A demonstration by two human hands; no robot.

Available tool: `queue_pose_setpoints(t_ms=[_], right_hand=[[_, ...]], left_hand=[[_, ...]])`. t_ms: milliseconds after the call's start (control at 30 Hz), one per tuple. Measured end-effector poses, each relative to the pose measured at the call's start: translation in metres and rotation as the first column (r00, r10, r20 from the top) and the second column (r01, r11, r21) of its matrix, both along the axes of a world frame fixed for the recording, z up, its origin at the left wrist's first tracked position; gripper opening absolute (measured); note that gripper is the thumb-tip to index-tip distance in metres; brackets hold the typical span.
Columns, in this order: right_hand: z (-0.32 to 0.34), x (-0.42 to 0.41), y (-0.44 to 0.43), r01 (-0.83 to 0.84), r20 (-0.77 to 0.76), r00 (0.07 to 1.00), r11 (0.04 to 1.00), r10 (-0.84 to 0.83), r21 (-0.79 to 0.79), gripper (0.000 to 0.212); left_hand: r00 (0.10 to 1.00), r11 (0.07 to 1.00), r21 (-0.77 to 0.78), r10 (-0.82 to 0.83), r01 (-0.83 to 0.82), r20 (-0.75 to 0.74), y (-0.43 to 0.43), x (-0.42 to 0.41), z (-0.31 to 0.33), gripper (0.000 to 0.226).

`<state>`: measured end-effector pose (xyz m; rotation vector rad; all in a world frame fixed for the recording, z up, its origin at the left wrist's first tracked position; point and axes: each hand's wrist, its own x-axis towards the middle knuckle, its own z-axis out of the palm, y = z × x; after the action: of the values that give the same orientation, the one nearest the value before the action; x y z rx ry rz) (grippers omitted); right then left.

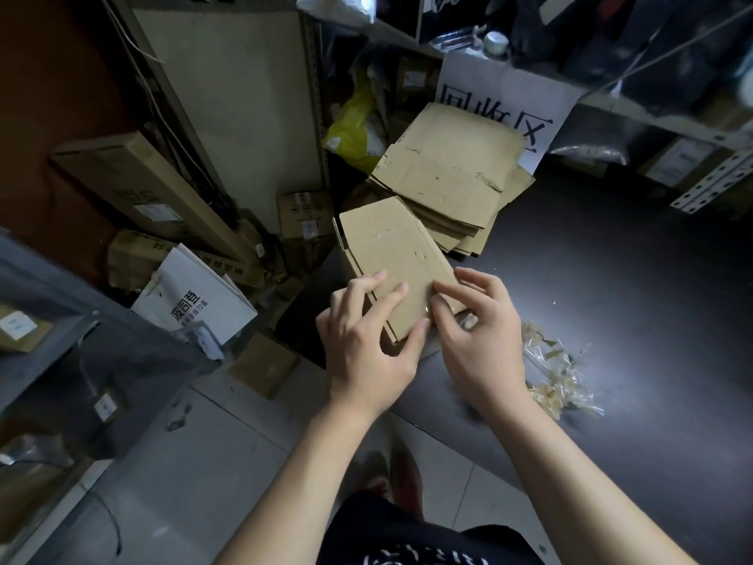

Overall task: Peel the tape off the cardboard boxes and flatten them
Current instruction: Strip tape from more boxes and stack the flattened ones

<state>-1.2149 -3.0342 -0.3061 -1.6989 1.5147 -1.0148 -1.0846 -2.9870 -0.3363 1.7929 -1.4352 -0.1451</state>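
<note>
A small brown cardboard box (391, 246), pressed nearly flat, is held over the near left corner of a dark table (611, 279). My left hand (366, 340) grips its near left edge, fingers on top and thumb under the near end. My right hand (476, 332) pinches at the box's near right corner, where a bit of clear tape shows. A stack of flattened boxes (448, 173) lies farther back on the table. A heap of peeled clear tape (558, 373) sits to the right of my right hand.
A white sign (542, 99) with black characters leans behind the stack. A yellow bag (350, 124), long cartons (138, 185) and a white paper bag (195, 295) crowd the floor at left. Grey shelving (61, 320) stands at the near left, more shelves (672, 128) at the right.
</note>
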Motion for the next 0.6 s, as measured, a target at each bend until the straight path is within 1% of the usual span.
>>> queue_pose_setpoints(t_ms=[200, 300, 367, 467, 533, 600], right_hand=[[0.004, -0.002, -0.008, 0.014, 0.023, 1.0, 0.996, -0.016, 0.09, 0.012], [0.004, -0.004, -0.011, 0.031, 0.035, 0.999, 0.996, -0.034, 0.089, 0.009], [0.004, -0.006, -0.011, 0.048, 0.041, 0.998, 0.997, -0.05, 0.061, 0.009], [0.006, -0.008, -0.011, 0.043, -0.011, 0.999, 0.998, -0.043, 0.056, 0.01], [0.008, -0.007, -0.012, 0.034, -0.045, 0.999, 0.998, -0.031, 0.056, 0.012], [0.01, -0.006, -0.015, 0.028, -0.075, 0.997, 0.997, -0.023, 0.073, 0.012]], left_hand=[[1.0, 1.0, 0.01, 0.01, -0.01, -0.004, -0.003, -0.005, 0.003, 0.045], [1.0, 1.0, 0.008, -0.009, 0.008, 0.019, -0.004, -0.004, 0.008, 0.046], [0.995, 0.998, 0.006, -0.061, 0.061, 0.073, -0.008, 0.007, 0.014, 0.046], [0.968, 0.98, 0.069, -0.196, 0.188, 0.156, -0.015, 0.027, 0.023, 0.046], [0.951, 0.961, 0.098, -0.272, 0.26, 0.149, -0.017, 0.031, 0.023, 0.047], [0.95, 0.955, 0.078, -0.292, 0.285, 0.11, -0.018, 0.028, 0.02, 0.048]])
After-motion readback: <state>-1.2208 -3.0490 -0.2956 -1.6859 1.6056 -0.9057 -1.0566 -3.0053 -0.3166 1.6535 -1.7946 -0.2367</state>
